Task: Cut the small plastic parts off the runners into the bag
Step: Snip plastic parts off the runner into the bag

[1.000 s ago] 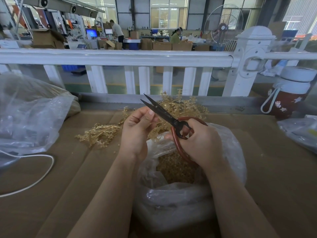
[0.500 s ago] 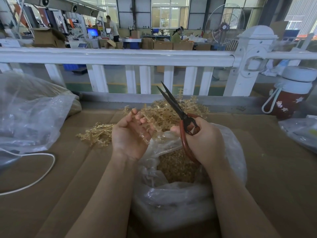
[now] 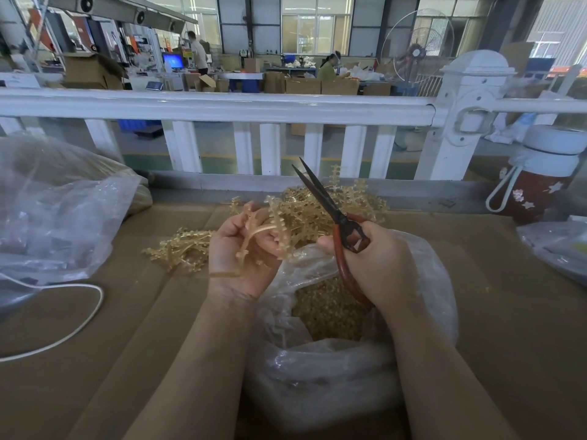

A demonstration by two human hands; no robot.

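My left hand (image 3: pixel 235 252), palm up, holds a yellow plastic runner (image 3: pixel 270 228) with small parts along its branches. My right hand (image 3: pixel 374 265) grips red-handled scissors (image 3: pixel 336 214), blades slightly apart and pointing up and away, just right of the runner. Below both hands stands a clear plastic bag (image 3: pixel 317 360), its mouth open, holding several cut yellow parts (image 3: pixel 327 312). A pile of more runners (image 3: pixel 187 249) lies on the cardboard behind and left of my hands.
A big clear bag (image 3: pixel 57 211) sits at left with a white cable (image 3: pixel 70 331) on the cardboard. A white railing (image 3: pixel 222 106) borders the far edge. A red bottle (image 3: pixel 536 185) stands at right, beside another plastic bag (image 3: pixel 559 246).
My left hand opened, reached into the pile and now holds a fresh runner. The scissors swung from pointing left to pointing up and away.
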